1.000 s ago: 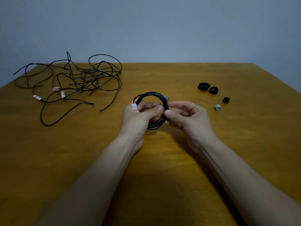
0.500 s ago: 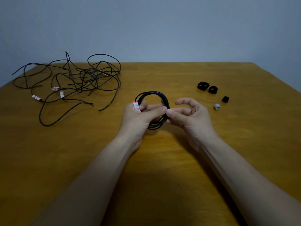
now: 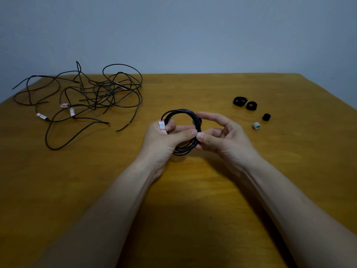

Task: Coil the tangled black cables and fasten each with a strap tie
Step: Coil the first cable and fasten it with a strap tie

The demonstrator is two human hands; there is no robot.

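While adjacent, left hand (image 3: 162,141), right hand (image 3: 225,138) around coil (image 3: 179,111).

A: Single head-worn wide-angle cam. Faces forward and down over the table (image 3: 289,142); wall (image 3: 193,35) fills the top third.
B: Range?
A: Close: left hand (image 3: 160,140), right hand (image 3: 226,140) sit mid-frame, forearms (image 3: 116,209) enter from bottom. Table's near edge falls below the frame. Far edge looks bowed, likely lens.

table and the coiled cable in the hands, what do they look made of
Table: looks like wood, yellow-brown with faint grain lines and a smooth, dull-sheen finish; might be veneer.
Coiled cable: black jacket, probably plastic or rubber, smooth with a slight gloss, bending into even loops.
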